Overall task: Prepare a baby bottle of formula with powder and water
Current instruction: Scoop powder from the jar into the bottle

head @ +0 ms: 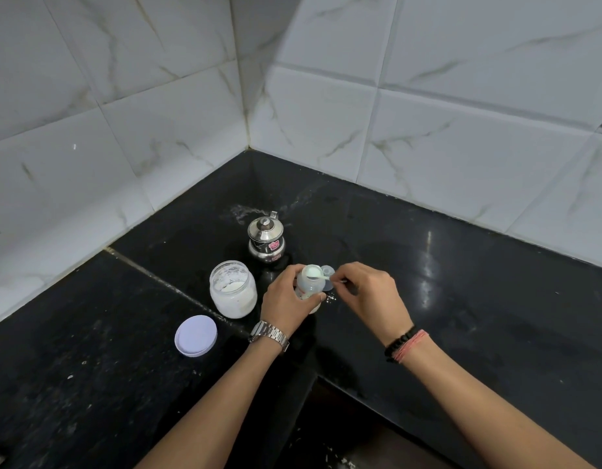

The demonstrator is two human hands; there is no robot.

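Note:
My left hand (286, 299) grips a small clear baby bottle (309, 282) standing upright on the black counter, its mouth open and whitish inside. My right hand (367, 292) pinches a small white scoop (321, 275) by the handle, with the bowl over the bottle's mouth. To the left stands an open glass jar (232, 289) holding white powder. The jar's pale lid (195, 335) lies flat in front of it. A steel pot with a lid (266, 239) stands behind the bottle. A few white powder specks (330, 298) lie beside the bottle.
The bottle's clear nipple parts (327, 270) lie just behind my right hand's fingers. White tiled walls (428, 137) meet in a corner behind the black counter (479, 299). The counter's front edge steps back near the bottom middle.

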